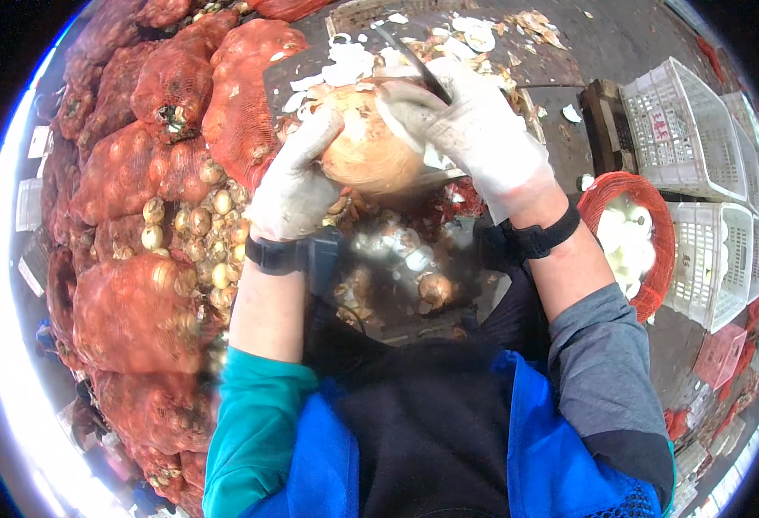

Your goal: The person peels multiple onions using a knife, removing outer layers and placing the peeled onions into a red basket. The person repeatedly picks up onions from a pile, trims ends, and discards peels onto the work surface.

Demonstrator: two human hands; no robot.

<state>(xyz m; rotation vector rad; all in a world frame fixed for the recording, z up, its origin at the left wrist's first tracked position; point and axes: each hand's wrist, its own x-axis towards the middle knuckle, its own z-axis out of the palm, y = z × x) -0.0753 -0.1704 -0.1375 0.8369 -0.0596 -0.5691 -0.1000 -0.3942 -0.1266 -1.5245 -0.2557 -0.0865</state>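
An onion (pixel 369 146) with tan, papery skin is held up before me, large in the head view. My left hand (pixel 301 175), in a white glove, grips its left side with the thumb on top. Opposite it, my gloved right hand (pixel 466 120) has a dark knife (pixel 415 61) closed in its fingers, the blade pointing up and left. The right thumb lies against the onion's upper right side. Behind the onion, white onion pieces (pixel 350 61) and skin scraps lie on a dark board (pixel 288 74).
Red mesh sacks of onions (pixel 140 311) are piled along my left, with loose onions (pixel 198 220) spilling beside them. At right stands a red mesh-lined container (pixel 661 246) of peeled onions (pixel 625 233). White plastic crates (pixel 683 129) line the far right. Onion waste lies below my hands.
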